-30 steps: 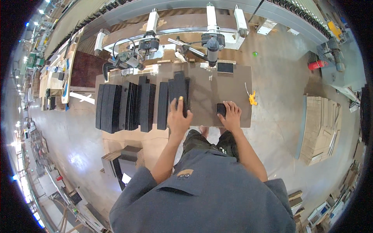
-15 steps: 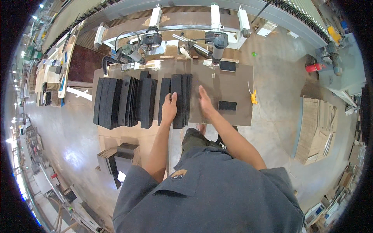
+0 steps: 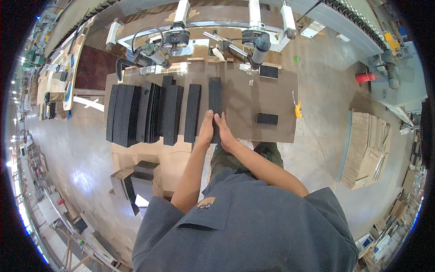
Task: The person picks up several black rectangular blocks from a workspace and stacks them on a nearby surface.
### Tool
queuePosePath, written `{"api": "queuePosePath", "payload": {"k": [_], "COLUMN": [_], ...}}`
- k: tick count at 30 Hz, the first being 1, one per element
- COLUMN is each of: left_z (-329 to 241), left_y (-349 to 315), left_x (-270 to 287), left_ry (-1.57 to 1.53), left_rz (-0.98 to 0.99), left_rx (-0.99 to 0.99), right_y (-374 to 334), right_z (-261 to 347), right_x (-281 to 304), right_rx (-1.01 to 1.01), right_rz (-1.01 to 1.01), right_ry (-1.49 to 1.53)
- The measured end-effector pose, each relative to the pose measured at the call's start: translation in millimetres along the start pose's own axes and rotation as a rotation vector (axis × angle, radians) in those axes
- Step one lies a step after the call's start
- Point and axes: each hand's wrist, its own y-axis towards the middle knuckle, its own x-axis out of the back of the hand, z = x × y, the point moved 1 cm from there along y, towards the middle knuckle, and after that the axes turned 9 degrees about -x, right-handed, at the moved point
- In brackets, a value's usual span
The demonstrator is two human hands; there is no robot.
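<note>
Black strips (image 3: pixel 215 93) lie between left hand (image 3: pixel 206 129) and right hand (image 3: pixel 224 132)

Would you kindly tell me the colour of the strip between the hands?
The strip is black; best view: head.

On the table (image 3: pixel 244 102), I locate the strip stack (image 3: pixel 215 93) between the left hand (image 3: pixel 207 128) and the right hand (image 3: pixel 224 130). Four further stacks (image 3: pixel 172 113) lie left. A small block (image 3: pixel 267 119) lies right; a second block (image 3: pixel 268 71) lies behind it, at the far edge. Floor (image 3: pixel 317 167), right side: board pile (image 3: pixel 364 152).
</note>
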Motion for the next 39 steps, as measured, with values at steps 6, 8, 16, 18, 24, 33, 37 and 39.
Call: {"api": "queuePosePath", "payload": {"k": [6,8,16,18,24,33,37,39], "left_z": [-47.9,-55.3,-33.8,-42.7,-95.0,-27.1,-9.4,-4.2], "left_y": [-28.4,-26.4,-14.6,-16.5,-63.9,15.2,18.0,17.0], "left_x": [5.4,18.3,63.7,64.4,-22.7,-176.4,-195.0,-195.6], "left_ry": [0.944,1.234,1.334,1.252,0.831,0.857,0.805,0.796], "left_rz": [-0.328,-0.523,-0.296,-0.320,-0.259,-0.247,-0.180,-0.194], "left_rx": [-0.429,-0.691,-0.394,-0.422,-0.880,-0.845,-0.807,-0.811], "right_y": [13.9,8.0,-39.3,-44.3,-51.0,-45.9,-50.1,-52.7], "right_z": [-5.4,6.5,69.9,66.2,42.1,50.1,52.0,44.5], "right_x": [24.1,48.7,176.7,205.3,233.8,215.2,224.1,226.4], "right_rx": [0.025,0.086,0.669,0.653,0.577,0.606,0.605,0.593], "right_rz": [-0.109,-0.118,-0.632,-0.706,-0.721,-0.734,-0.694,-0.703], "right_ry": [-0.164,-0.222,-1.189,-1.248,-1.492,-1.426,-1.416,-1.423]}}
